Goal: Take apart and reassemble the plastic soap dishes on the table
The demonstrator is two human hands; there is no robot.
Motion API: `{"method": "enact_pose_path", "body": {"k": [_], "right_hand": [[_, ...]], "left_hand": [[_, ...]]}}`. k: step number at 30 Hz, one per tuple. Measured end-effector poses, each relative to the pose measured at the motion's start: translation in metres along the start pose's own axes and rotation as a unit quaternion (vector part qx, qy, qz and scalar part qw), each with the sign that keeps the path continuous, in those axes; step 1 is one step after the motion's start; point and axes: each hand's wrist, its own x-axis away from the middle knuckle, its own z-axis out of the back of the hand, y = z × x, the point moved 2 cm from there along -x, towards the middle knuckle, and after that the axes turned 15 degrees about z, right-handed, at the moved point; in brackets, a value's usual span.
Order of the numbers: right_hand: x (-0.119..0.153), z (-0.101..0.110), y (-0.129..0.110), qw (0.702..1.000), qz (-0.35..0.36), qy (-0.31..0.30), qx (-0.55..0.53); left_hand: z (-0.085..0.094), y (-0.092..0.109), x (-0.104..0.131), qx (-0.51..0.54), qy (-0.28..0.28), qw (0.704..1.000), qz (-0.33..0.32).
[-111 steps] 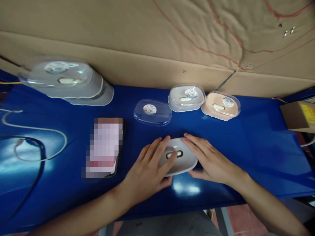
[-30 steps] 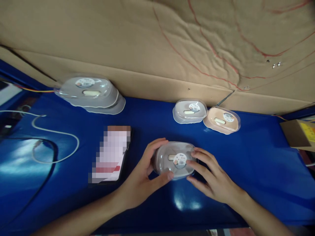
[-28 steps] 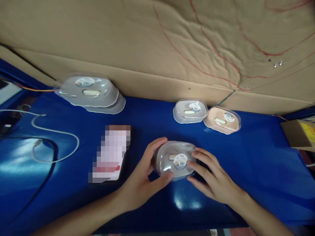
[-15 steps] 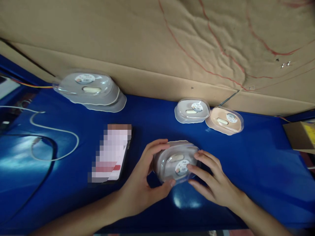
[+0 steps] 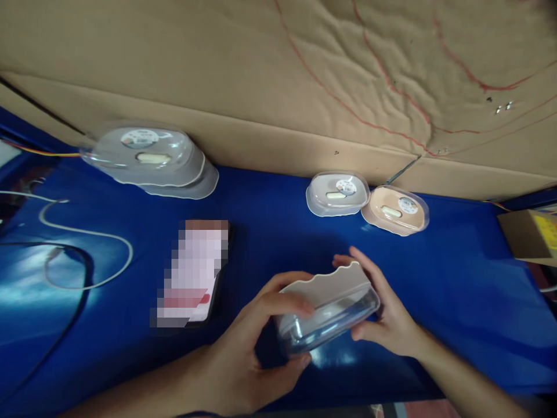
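Observation:
My left hand [image 5: 261, 331] is closed around the left end of a lidded plastic box [image 5: 328, 290], fingers on its upper side and thumb below. The box has a grey, wavy-edged base and a clear lid; it is tilted on its side above the table, with the base uppermost and the clear lid toward me. At its right end, my right hand [image 5: 383, 307] grips it, with the fingers partly hidden behind the box and the thumb near its lower edge. Left of my left hand lies a phone [image 5: 195, 261], its screen blurred out.
On the blue table [image 5: 270, 226], a grey lidded box [image 5: 337, 194] and a peach one [image 5: 395, 210] stand side by side along the cardboard wall [image 5: 243, 139]. Larger grey lidded boxes [image 5: 148, 165] are stacked at back left. Cables [image 5: 89, 273] lie at left; a carton [image 5: 526, 235] stands at right.
The box has been turned over from label-up onto its side, so its wavy base now shows. My right hand has shifted from its top to its right end.

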Motion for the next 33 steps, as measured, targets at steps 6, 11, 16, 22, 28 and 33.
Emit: {"method": "enact_pose_path", "body": {"k": [6,11,16,22,28,33], "right_hand": [[-0.003,0.003,-0.007,1.0,0.011,0.004,0.009],[0.001,0.001,-0.005,0.999,0.021,0.004,0.034],[0.005,-0.001,-0.002,0.999,0.024,0.004,0.038],[0.005,-0.001,-0.006,0.998,0.042,0.007,0.047],[0.004,-0.002,-0.002,1.0,0.014,0.019,0.016],[0.001,-0.006,-0.001,0.999,-0.013,0.003,-0.033]], "left_hand": [[0.003,0.004,0.002,0.027,-0.007,0.999,0.032],[0.005,0.002,0.002,0.035,-0.025,0.998,0.042],[0.005,-0.002,0.002,0.059,-0.033,0.997,0.047],[0.005,-0.005,0.002,0.089,-0.041,0.994,0.055],[0.005,-0.011,-0.001,0.16,-0.031,0.979,0.123],[0.005,-0.022,-0.007,0.253,-0.002,0.951,0.176]]}}
